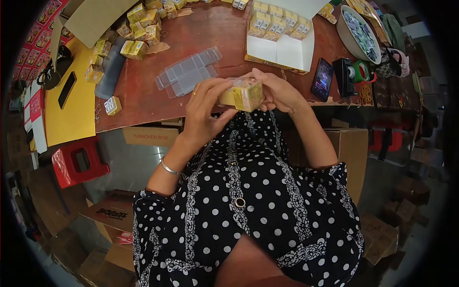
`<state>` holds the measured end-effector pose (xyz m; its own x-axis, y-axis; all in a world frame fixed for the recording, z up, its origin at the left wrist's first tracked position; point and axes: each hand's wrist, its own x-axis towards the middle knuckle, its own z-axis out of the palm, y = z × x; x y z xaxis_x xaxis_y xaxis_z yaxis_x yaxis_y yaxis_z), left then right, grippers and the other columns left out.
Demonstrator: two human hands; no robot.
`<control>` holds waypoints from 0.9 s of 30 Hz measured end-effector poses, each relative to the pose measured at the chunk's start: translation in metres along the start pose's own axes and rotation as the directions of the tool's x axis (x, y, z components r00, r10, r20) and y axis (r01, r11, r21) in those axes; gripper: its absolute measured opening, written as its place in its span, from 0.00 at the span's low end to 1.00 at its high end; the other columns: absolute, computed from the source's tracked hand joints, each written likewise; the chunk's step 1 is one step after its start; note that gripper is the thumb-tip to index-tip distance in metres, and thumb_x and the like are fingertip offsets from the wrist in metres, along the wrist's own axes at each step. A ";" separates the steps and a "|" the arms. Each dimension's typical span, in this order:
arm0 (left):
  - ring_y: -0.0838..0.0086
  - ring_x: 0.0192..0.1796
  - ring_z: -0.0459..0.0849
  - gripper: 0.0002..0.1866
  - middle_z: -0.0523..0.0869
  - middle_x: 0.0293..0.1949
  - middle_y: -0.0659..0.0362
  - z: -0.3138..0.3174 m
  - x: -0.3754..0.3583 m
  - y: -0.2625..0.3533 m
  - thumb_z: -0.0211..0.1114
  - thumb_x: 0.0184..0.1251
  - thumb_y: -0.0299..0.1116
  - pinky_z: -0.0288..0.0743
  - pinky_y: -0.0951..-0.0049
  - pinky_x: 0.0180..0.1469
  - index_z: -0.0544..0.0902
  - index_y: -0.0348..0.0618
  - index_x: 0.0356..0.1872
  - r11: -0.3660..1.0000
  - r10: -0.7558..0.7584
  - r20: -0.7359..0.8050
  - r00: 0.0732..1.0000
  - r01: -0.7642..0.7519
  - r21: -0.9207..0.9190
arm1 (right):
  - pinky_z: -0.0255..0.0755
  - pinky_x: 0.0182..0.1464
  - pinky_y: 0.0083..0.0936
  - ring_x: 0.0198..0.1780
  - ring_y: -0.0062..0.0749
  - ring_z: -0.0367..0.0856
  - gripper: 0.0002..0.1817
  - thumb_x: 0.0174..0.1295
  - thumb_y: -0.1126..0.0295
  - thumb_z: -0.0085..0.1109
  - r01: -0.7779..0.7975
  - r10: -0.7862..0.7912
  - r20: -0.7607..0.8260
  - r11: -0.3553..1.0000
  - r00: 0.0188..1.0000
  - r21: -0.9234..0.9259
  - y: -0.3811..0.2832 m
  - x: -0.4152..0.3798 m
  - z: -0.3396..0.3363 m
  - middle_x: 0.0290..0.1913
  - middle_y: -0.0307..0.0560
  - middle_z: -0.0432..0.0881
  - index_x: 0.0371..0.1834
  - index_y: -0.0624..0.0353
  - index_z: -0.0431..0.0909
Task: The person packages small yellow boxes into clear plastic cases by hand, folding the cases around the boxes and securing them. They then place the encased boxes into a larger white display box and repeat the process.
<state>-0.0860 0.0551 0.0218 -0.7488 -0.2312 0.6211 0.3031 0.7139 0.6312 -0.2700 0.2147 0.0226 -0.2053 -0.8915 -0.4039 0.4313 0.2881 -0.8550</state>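
A small yellow printed box [248,95] is held between my two hands just above the table's front edge. What looks like clear plastic covers part of its top. My left hand [206,101] grips the box's left end, thumb below and fingers over the top. On the other side my right hand [281,91] has its fingers closed about the right end and far edge. Flat clear plastic box sleeves [189,74] lie on the table just beyond my left hand. To the right, an open white display carton [295,50] holds several small yellow boxes [273,26].
More yellow boxes [143,24] are piled at the back left, and a single one [113,105] sits near the front-left edge. A lit phone [322,79], a tape dispenser [343,76] and a basin of small packets [342,36] stand right. A red stool [80,162] is below left.
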 end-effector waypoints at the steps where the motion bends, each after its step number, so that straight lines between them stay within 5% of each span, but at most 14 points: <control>1: 0.53 0.57 0.83 0.36 0.83 0.54 0.51 0.002 0.000 -0.001 0.82 0.42 0.21 0.79 0.60 0.58 0.81 0.40 0.59 0.999 -0.034 -0.001 0.999 0.034 -0.008 | 0.62 0.13 0.10 0.17 0.17 0.76 0.34 0.79 0.42 0.43 0.001 -0.001 -0.003 1.000 1.000 0.003 0.000 -0.002 -0.003 0.32 0.43 0.85 0.61 0.66 0.77; 7: 0.60 0.54 0.85 0.33 0.85 0.54 0.51 0.012 0.002 -0.006 0.81 0.47 0.23 0.80 0.65 0.57 0.82 0.38 0.59 0.968 -0.214 0.017 0.977 0.215 -0.127 | 0.62 0.17 0.11 0.22 0.18 0.78 0.34 0.81 0.42 0.39 -0.017 0.016 -0.163 1.000 0.986 -0.003 -0.004 -0.019 -0.014 0.34 0.44 0.85 0.61 0.65 0.77; 12: 0.65 0.51 0.86 0.32 0.85 0.54 0.53 0.020 0.003 -0.011 0.82 0.50 0.25 0.80 0.68 0.57 0.82 0.38 0.60 0.891 -0.355 0.080 0.932 0.363 -0.274 | 0.63 0.26 0.08 0.34 0.14 0.77 0.32 0.82 0.45 0.39 0.258 -0.313 -0.265 0.940 0.912 -0.224 -0.013 -0.039 -0.021 0.42 0.40 0.83 0.60 0.65 0.79; 15: 0.63 0.52 0.85 0.33 0.86 0.53 0.54 0.025 0.009 -0.006 0.82 0.48 0.25 0.80 0.68 0.58 0.82 0.37 0.60 0.858 -0.406 0.096 0.909 0.415 -0.303 | 0.63 0.27 0.08 0.35 0.14 0.76 0.30 0.82 0.46 0.40 0.255 -0.337 -0.309 0.927 0.890 -0.275 -0.017 -0.044 -0.025 0.42 0.39 0.83 0.60 0.65 0.79; 18: 0.60 0.57 0.84 0.31 0.85 0.54 0.54 0.024 0.017 -0.002 0.79 0.49 0.22 0.80 0.64 0.59 0.83 0.38 0.59 0.920 -0.345 0.089 0.935 0.355 -0.164 | 0.61 0.24 0.09 0.30 0.13 0.74 0.31 0.82 0.47 0.40 0.192 -0.270 -0.360 0.952 0.893 -0.237 -0.019 -0.042 -0.027 0.40 0.39 0.84 0.58 0.65 0.81; 20: 0.54 0.64 0.80 0.29 0.80 0.60 0.53 0.028 0.019 -0.011 0.77 0.49 0.21 0.79 0.58 0.63 0.85 0.43 0.57 0.991 0.128 0.087 0.988 -0.131 0.025 | 0.60 0.23 0.09 0.27 0.12 0.73 0.31 0.82 0.46 0.39 0.135 -0.203 -0.288 0.961 0.936 -0.240 -0.021 -0.036 -0.035 0.39 0.40 0.84 0.57 0.65 0.81; 21: 0.54 0.64 0.80 0.29 0.80 0.60 0.53 0.029 0.019 -0.012 0.77 0.49 0.21 0.79 0.58 0.63 0.85 0.43 0.57 0.990 0.135 0.088 0.987 -0.137 0.022 | 0.59 0.22 0.09 0.24 0.12 0.71 0.32 0.82 0.46 0.39 0.075 -0.129 -0.214 0.967 0.968 -0.244 -0.023 -0.034 -0.037 0.38 0.40 0.85 0.56 0.66 0.82; 23: 0.49 0.69 0.76 0.26 0.74 0.66 0.51 0.031 0.020 -0.011 0.73 0.53 0.19 0.77 0.54 0.68 0.86 0.49 0.56 0.959 0.284 0.091 0.954 -0.282 -0.035 | 0.59 0.21 0.09 0.22 0.09 0.69 0.31 0.78 0.45 0.48 0.082 -0.113 -0.159 0.979 0.981 -0.187 -0.025 -0.028 -0.032 0.37 0.41 0.86 0.56 0.66 0.83; 25: 0.48 0.71 0.75 0.25 0.72 0.68 0.51 0.031 0.024 -0.006 0.71 0.55 0.18 0.76 0.54 0.70 0.86 0.50 0.56 0.953 0.303 0.122 0.945 -0.298 -0.061 | 0.59 0.22 0.07 0.23 0.06 0.69 0.30 0.72 0.47 0.60 0.121 -0.124 0.009 0.945 0.992 -0.304 -0.022 -0.024 -0.032 0.40 0.40 0.87 0.58 0.65 0.82; 26: 0.47 0.72 0.73 0.25 0.71 0.69 0.50 0.031 0.027 -0.005 0.70 0.56 0.17 0.75 0.53 0.71 0.86 0.51 0.55 0.948 0.317 0.154 0.936 -0.307 -0.085 | 0.65 0.27 0.08 0.28 0.08 0.74 0.30 0.64 0.52 0.70 0.114 -0.105 0.051 0.969 0.993 -0.219 -0.026 -0.025 -0.033 0.44 0.39 0.87 0.61 0.64 0.80; 27: 0.47 0.74 0.70 0.26 0.70 0.70 0.50 0.034 0.028 -0.005 0.67 0.59 0.15 0.72 0.52 0.73 0.86 0.53 0.57 0.940 0.336 0.153 0.929 -0.322 -0.108 | 0.65 0.27 0.08 0.28 0.08 0.74 0.30 0.64 0.52 0.70 0.123 -0.117 0.040 0.966 0.992 -0.229 -0.030 -0.028 -0.035 0.44 0.39 0.87 0.61 0.64 0.80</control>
<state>-0.1287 0.0670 0.0202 -0.6842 0.1261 0.7183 0.5901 0.6745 0.4436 -0.3074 0.2436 0.0479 -0.2193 -0.9324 -0.2874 0.1901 0.2481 -0.9499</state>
